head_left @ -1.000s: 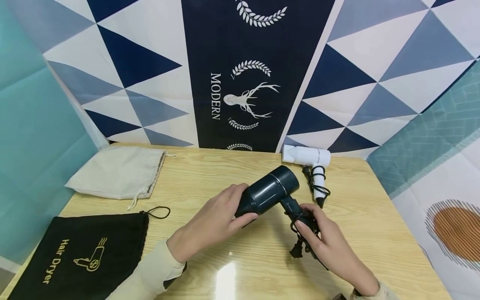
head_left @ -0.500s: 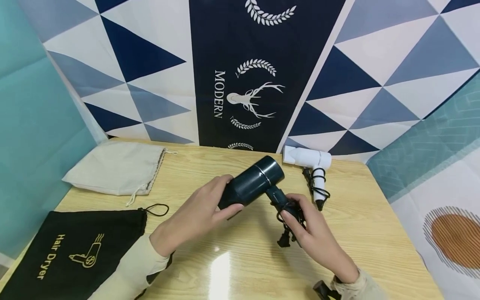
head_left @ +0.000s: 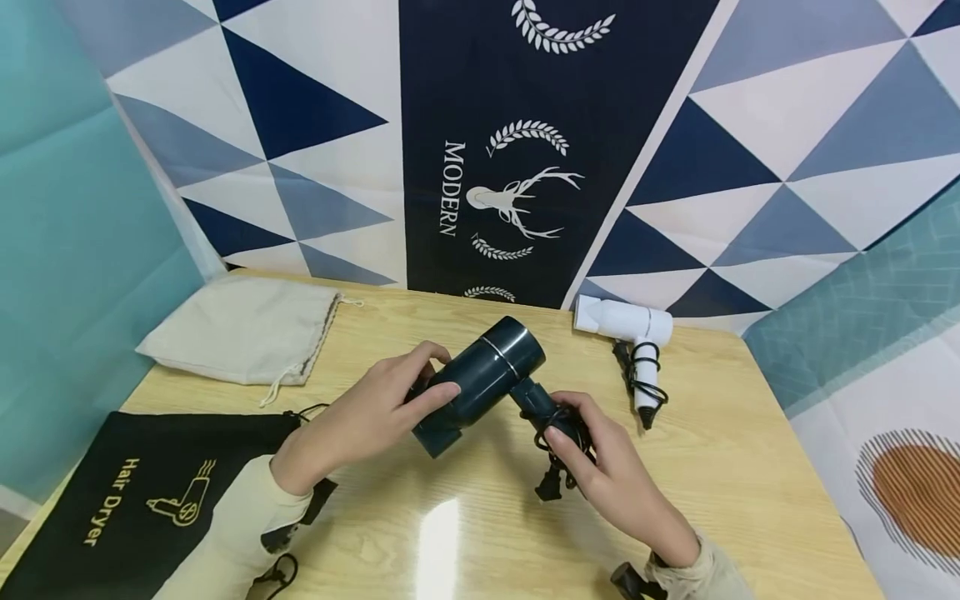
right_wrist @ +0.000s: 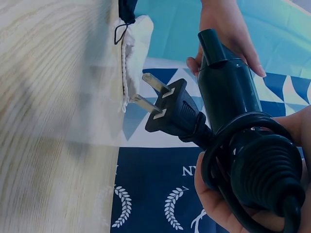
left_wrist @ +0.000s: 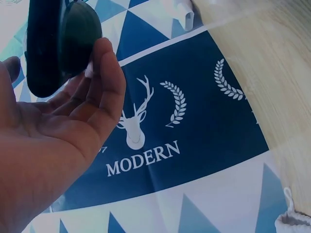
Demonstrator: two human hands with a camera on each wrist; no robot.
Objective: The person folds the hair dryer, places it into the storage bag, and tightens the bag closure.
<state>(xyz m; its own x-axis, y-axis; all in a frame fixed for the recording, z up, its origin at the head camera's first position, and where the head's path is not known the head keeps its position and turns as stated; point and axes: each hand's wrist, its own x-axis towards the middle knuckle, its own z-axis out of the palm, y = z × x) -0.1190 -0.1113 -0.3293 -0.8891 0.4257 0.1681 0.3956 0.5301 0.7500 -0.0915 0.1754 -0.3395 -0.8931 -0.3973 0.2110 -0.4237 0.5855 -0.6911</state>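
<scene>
1. Right hand (head_left: pixel 611 475): one, fingers wrapped about the handle of the dark dryer (head_left: pixel 486 379).
2. Left hand (head_left: pixel 360 423): one, at the dryer's nozzle end, thumb and fingers either side; whether it grips cannot be told.
3. Dark dryer: one, tilted, above the table (head_left: pixel 720 500); cord (right_wrist: pixel 252 120) coiled round handle, plug (right_wrist: pixel 172 110) dangling.
4. Black bag (head_left: pixel 142 454): one, lettered "Hair Dryer", flat at left.
5. Beige bag (head_left: pixel 243 329): one, beyond the black.
6. White dryer (head_left: pixel 626 321): one, lying at far right.
</scene>
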